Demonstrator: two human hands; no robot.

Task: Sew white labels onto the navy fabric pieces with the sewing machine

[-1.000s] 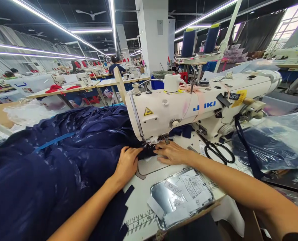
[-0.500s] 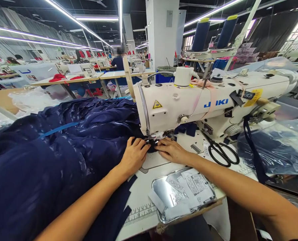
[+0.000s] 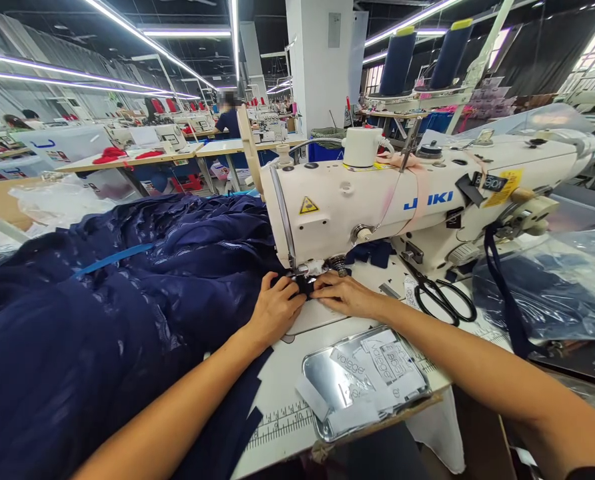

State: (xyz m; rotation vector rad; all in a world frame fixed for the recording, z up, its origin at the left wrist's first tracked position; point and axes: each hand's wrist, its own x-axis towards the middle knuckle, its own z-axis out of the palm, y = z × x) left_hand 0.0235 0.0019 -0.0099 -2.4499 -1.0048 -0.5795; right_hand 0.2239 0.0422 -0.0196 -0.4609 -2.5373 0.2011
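Observation:
A white sewing machine (image 3: 322, 220) stands in front of me, its head above the stitching area. Just under the presser foot (image 3: 310, 268) lies a small dark piece of fabric (image 3: 305, 285). From the left, my left hand (image 3: 277, 310) presses its bent fingers onto this fabric. Across from it, my right hand (image 3: 347, 295) pinches the fabric's right side, fingertips close to the foot. The fingertips partly cover the fabric, and the needle point cannot be made out. A large heap of navy garments (image 3: 127, 293) spreads left of the machine, against my left forearm.
A metal tray (image 3: 322, 427) with printed labels sits at the front edge. Black-handled scissors (image 3: 445, 300) lie right of my right hand. A plastic bag of navy fabric (image 3: 552, 287) is at far right. Two navy thread cones (image 3: 397, 63) stand behind. A person (image 3: 229, 117) sits farther back.
The view has shifted slightly. My left hand has moved a little to the right, closer to the presser foot. My right hand keeps nearly the same place on the fabric.

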